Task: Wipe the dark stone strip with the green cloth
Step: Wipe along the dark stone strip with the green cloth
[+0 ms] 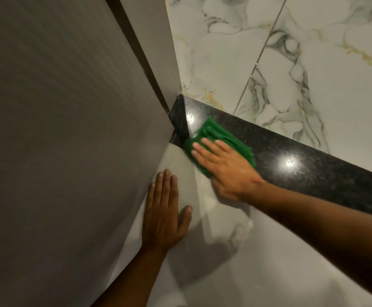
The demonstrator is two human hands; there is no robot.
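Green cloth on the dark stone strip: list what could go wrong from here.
1. The green cloth already overhangs the near edge of the dark stone strip; the next pass may drag grime onto the pale floor tile.
2. The right hand works close to the grey door; knuckles could knock its edge.
3. The left hand is braced flat on glossy tile and might slip.

Green cloth (pixel 220 142); black speckled strip (pixel 313 165); white-gold marble tiles (pixel 335 63).
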